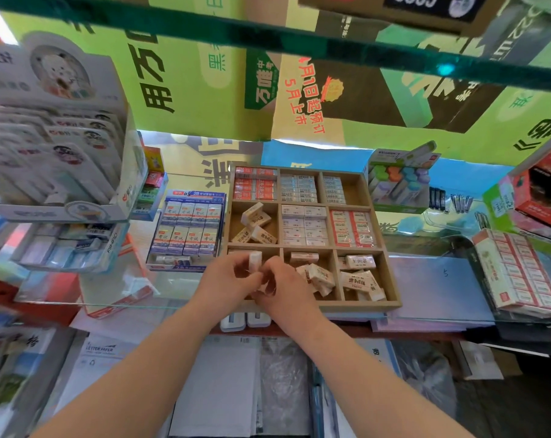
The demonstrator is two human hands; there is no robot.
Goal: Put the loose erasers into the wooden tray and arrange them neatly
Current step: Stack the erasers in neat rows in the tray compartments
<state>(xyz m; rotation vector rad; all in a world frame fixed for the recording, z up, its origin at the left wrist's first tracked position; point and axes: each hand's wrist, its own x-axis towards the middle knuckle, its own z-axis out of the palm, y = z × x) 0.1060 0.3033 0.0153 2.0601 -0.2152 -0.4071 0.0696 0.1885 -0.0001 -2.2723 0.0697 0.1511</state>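
In the head view, both hands meet over the lower-left compartment of the wooden tray (362, 306), low in the middle of the frame. The left hand (230, 281) pinches a white eraser (255, 260) upright. The right hand (282, 290) curls close against it, but I cannot tell whether it grips anything. The eraser is best laid flat, label up, flush into a corner, with rows built outward from there. The tray's upper row, centre cell and middle-right cell hold tidy stacks. The middle-left, lower-middle and lower-right cells hold cream erasers (320, 276) lying jumbled and tilted.
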